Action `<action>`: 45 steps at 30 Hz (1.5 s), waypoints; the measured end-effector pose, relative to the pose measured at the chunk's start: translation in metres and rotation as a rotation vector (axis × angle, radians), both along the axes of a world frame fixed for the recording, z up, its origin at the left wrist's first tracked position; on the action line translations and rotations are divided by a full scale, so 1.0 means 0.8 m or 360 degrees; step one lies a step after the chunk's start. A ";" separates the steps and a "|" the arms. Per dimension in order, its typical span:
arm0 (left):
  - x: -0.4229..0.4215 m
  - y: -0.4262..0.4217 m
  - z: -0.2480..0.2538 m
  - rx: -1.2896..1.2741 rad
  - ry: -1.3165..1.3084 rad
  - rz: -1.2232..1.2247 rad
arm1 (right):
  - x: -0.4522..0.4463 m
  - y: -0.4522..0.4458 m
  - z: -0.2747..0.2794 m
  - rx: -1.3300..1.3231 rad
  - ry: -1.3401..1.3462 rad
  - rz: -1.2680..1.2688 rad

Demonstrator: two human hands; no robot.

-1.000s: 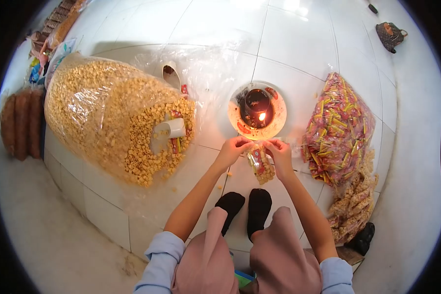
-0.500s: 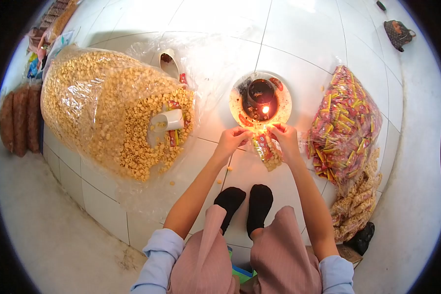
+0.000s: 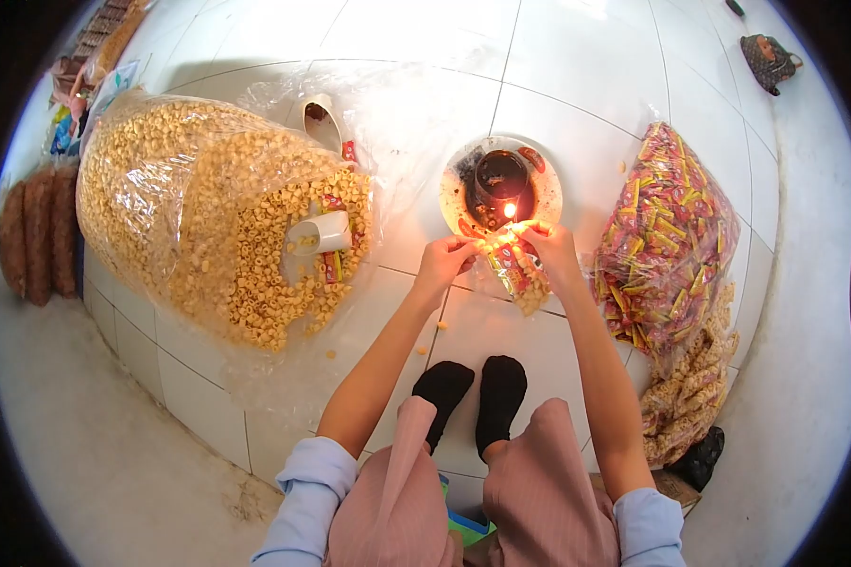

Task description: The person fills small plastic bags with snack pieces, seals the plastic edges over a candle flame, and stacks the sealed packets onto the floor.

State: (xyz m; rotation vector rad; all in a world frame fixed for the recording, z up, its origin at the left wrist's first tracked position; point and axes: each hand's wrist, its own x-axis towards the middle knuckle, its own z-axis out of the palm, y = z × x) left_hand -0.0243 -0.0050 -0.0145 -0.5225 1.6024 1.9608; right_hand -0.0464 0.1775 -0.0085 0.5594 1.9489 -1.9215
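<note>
White tile floor [image 3: 577,47] took up most of the scene, with a huge clear bag of yellow ring snacks [image 3: 161,189] off to the person's left. Over on the right sat a smaller clear bag, stuffed with red and yellow sachets [image 3: 667,227]. Straight ahead was a sooty plate [image 3: 550,189] with a dark pot [image 3: 503,178] on it, and a white cup [image 3: 334,230] lay tipped over in the loose rings on the left.

As for the hands, the left hand [image 3: 442,266] had one top corner of a little clear packet [image 3: 512,272] pinched in its fingertips. The right hand [image 3: 556,253] pinched the other end of that top edge, and was the nearer one to the flame [image 3: 510,210] at the pot's near side. So the packet was basically slung between them, top edge just beside the flame, long axis running back toward the feet and slanting right. Its body hung nearer the person than the pinched edge, a bit closer to the right hand. Couldn't tell whether its bottom touched the floor, tbh.
</note>
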 end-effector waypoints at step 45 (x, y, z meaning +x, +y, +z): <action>-0.026 0.030 -0.009 -0.0040 0.0042 0.0113 | -0.017 0.012 -0.004 0.0061 0.0109 -0.0260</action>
